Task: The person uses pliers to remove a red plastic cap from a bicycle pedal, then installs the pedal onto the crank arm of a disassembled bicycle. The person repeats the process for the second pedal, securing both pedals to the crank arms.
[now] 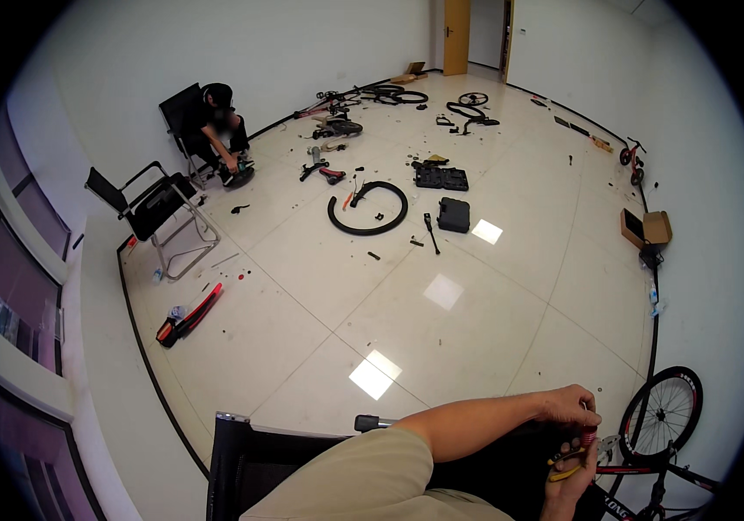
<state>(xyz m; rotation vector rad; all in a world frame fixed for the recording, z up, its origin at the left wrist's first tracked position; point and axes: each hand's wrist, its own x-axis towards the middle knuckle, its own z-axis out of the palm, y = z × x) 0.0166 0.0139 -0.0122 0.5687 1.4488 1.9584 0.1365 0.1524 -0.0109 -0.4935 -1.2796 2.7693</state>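
Observation:
At the lower right my two hands meet above my lap. My left hand [568,405], its arm coming across from the left, is closed with fingertips on the top of a small red ribbed cylinder [590,433]. Just below, my right hand [568,488] is wrapped round pliers with yellow handles [565,474]. The silvery jaws [606,445] stick out on its right side. The lower end of the red cylinder meets my right fingers; whether they grip it too I cannot tell.
A bicycle wheel [663,415] and dark frame stand close to my right. A black tyre [402,217], a tool case [453,215] and a red-black mudguard-like piece [191,316] lie on the floor. Another person [213,130] sits bent over at the far left, near a vacant chair [153,208].

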